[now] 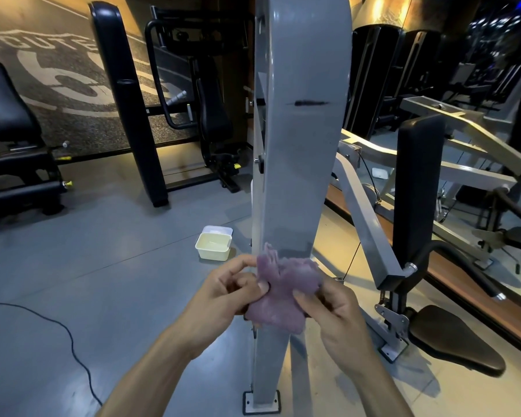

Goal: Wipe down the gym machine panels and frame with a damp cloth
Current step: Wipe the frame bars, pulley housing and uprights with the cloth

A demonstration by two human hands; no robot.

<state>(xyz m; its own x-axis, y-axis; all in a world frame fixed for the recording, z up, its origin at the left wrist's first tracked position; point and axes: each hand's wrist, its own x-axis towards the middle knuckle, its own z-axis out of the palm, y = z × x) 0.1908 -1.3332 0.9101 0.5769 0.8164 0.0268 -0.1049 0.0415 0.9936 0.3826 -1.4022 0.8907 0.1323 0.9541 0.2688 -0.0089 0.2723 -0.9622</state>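
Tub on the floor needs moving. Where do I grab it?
Take the tub by its near long rim, coming from above with fingers inside and thumb outside. It stands upright and open with liquid in it, so lift level.

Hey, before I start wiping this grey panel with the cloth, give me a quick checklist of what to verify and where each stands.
1. Cloth in hand: ok, left hand and right hand both pinch it.
2. Cloth spread flat for wiping: not ok, it is bunched.
3. Cloth damp: cannot tell.
4. Panel in front and unobstructed: ok.
5. Dark mark on the panel located: ok, it sits above the hands.
6. Tub on the floor beside the panel: ok; it holds liquid.
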